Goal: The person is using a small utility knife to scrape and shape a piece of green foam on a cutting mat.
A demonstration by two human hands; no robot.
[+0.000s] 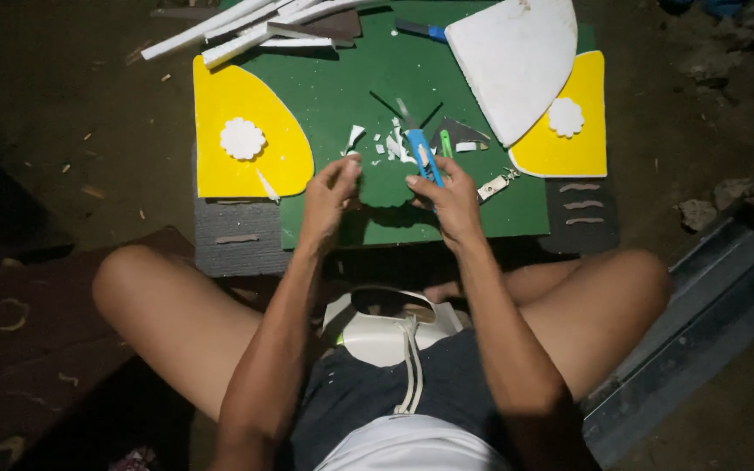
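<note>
Two hands at frame centre: left hand [332,194] pinches the scalloped green foam cutout's [383,185] edge; right hand [452,199] grips a blue utility knife [424,159]. Foam probably light, soft, tearable; best held near edges, over the green board surface [342,87].

Scalloped green foam cutout [384,187] between both hands; blue utility knife [423,157] angled upright.
</note>
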